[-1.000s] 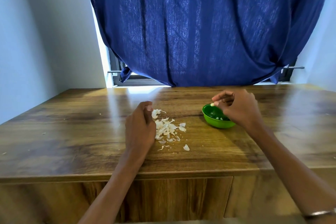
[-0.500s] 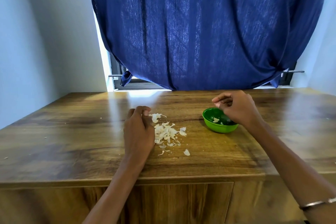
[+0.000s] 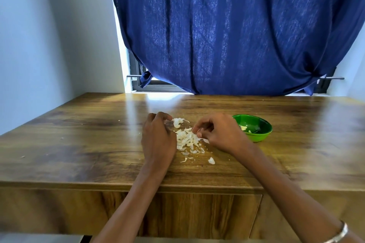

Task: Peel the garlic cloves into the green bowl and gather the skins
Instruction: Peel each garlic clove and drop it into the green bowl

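A small green bowl (image 3: 259, 137) stands on the wooden table (image 3: 94, 144), right of centre, with a few peeled garlic cloves (image 3: 244, 128) inside. A heap of white garlic skins (image 3: 185, 140) lies between my hands. A larger white piece (image 3: 177, 122) sits at the heap's far edge, and a stray skin (image 3: 211, 161) lies nearer me. My left hand (image 3: 158, 136) rests on the table against the heap's left side, fingers loosely curled, holding nothing that I can see. My right hand (image 3: 221, 134) hovers over the heap's right side, its curled fingertips touching the skins.
A dark blue curtain (image 3: 227, 31) hangs over the window behind the table. A pale wall (image 3: 49, 35) borders the left side. Tiny skin crumbs (image 3: 22, 157) dot the left of the table. The table's front edge (image 3: 98, 185) runs just below my forearms.
My right hand has moved left from above the green bowl to the skin heap, and the clove it pinched is gone from its fingers. My left hand stayed beside the heap.
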The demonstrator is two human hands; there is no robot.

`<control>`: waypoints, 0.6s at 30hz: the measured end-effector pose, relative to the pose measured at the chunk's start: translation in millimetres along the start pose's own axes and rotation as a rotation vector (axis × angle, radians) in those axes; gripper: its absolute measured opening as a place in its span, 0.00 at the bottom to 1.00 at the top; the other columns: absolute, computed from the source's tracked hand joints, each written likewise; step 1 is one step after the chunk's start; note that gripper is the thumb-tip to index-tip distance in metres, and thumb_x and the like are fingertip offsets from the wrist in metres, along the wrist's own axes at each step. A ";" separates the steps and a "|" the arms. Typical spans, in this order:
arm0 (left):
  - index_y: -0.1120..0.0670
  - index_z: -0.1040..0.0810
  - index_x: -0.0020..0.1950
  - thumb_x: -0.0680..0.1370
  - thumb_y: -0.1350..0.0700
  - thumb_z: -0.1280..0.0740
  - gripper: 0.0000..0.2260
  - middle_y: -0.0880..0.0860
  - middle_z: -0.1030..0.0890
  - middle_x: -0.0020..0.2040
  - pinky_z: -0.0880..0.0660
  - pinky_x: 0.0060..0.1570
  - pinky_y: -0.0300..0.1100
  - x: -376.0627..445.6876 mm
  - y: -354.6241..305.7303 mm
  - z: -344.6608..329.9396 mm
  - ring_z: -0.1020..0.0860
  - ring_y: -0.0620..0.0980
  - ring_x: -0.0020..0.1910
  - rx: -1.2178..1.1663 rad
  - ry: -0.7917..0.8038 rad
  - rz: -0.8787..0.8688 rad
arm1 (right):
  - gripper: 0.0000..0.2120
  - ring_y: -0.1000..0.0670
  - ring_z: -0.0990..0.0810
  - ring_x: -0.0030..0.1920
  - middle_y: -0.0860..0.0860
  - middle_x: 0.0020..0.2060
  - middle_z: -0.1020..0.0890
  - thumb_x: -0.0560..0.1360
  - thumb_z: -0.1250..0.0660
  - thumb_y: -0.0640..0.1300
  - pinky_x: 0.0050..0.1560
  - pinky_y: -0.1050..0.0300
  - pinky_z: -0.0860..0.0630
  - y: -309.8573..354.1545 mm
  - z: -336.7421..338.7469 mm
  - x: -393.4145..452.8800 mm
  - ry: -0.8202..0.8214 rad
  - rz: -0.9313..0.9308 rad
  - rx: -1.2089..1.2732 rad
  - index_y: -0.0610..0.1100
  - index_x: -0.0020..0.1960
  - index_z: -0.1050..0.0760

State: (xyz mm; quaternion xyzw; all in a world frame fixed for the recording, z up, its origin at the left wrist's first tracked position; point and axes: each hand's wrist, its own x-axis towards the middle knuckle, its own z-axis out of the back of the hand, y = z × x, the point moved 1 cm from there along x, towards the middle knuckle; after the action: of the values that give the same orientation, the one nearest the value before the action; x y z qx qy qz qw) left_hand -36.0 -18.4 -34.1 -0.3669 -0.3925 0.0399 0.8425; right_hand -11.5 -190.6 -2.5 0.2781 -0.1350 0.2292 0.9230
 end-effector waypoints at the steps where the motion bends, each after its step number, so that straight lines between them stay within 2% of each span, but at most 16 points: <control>1: 0.55 0.19 0.58 0.75 0.68 0.36 0.15 0.54 0.22 0.56 0.25 0.50 0.47 -0.5 0.0 0.5 0.22 0.55 0.55 0.002 0.003 -0.004 | 0.08 0.66 0.20 0.41 0.61 0.39 0.17 0.75 0.25 0.43 0.46 0.68 0.23 2.5 -2.9 -1.6 0.009 -0.002 -0.014 0.56 0.47 0.16; 5: 0.56 0.18 0.57 0.76 0.67 0.36 0.14 0.54 0.22 0.55 0.27 0.48 0.43 -1.0 1.0 0.8 0.22 0.53 0.53 0.002 0.005 -0.004 | 0.06 0.62 0.20 0.42 0.61 0.39 0.16 0.74 0.24 0.45 0.49 0.55 0.18 12.1 -9.6 -4.4 0.016 0.019 -0.035 0.57 0.46 0.15; 9: 0.55 0.18 0.56 0.75 0.68 0.36 0.14 0.53 0.22 0.54 0.31 0.45 0.41 -1.2 0.9 1.0 0.22 0.52 0.51 -0.003 -0.005 0.017 | 0.05 0.59 0.22 0.48 0.58 0.47 0.16 0.76 0.26 0.47 0.54 0.53 0.21 20.3 -15.6 -4.5 0.081 -0.006 -0.145 0.56 0.50 0.15; 12: 0.54 0.17 0.55 0.74 0.69 0.36 0.16 0.52 0.22 0.53 0.32 0.44 0.41 -0.7 1.2 1.3 0.22 0.52 0.50 -0.012 -0.009 0.048 | 0.05 0.57 0.21 0.50 0.56 0.50 0.15 0.76 0.27 0.45 0.59 0.51 0.22 18.9 -14.7 -5.0 0.028 -0.041 -0.205 0.54 0.51 0.16; 16: 0.54 0.17 0.55 0.74 0.68 0.36 0.15 0.52 0.21 0.54 0.30 0.43 0.40 0.6 2.8 2.0 0.22 0.50 0.48 -0.050 -0.054 0.057 | 0.07 0.58 0.19 0.50 0.56 0.48 0.15 0.76 0.27 0.42 0.58 0.50 0.20 22.1 -12.7 -3.9 -0.023 -0.032 -0.174 0.54 0.49 0.16; 18: 0.55 0.17 0.55 0.74 0.69 0.36 0.16 0.52 0.20 0.54 0.33 0.40 0.33 1.9 4.1 4.4 0.25 0.42 0.42 -0.079 -0.092 0.082 | 0.07 0.57 0.19 0.48 0.57 0.47 0.15 0.76 0.26 0.43 0.54 0.51 0.20 27.4 -15.5 -2.7 -0.006 -0.006 -0.141 0.55 0.49 0.15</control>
State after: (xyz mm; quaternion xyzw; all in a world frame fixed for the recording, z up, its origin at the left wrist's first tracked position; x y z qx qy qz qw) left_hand -36.9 -12.2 -33.7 -0.4134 -0.4167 0.0759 0.8061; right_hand -25.6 -162.2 -3.7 0.2133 -0.1526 0.2154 0.9407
